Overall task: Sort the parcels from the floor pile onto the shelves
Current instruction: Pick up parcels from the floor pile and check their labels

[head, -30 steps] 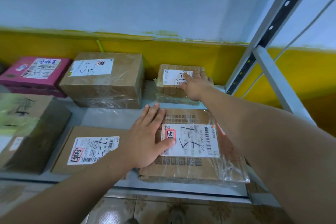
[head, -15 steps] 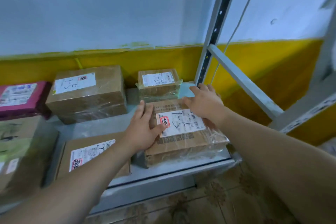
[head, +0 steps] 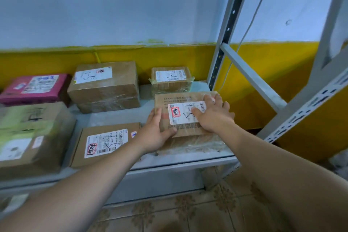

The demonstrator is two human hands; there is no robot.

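Parcel: The flat brown parcel in clear wrap lay on the front right part of the shelf, label up.
Your left hand: Your left hand lay against the parcel's left edge, fingers straight and thumb on top. It pressed and did not grip.
Your right hand: Your right hand lay flat over the label, fingers spread, holding nothing.
What could go wrong: The wrap looked slippery, I think. A pull toward you could have slid the parcel off the front lip onto the floor tiles.
Around: A small taped box sat just behind. A big brown box and a pink parcel sat farther left. A flat labelled box lay beside your left hand.
In the way: A push back would have hit the small taped box. The shelf post stood close on the right.
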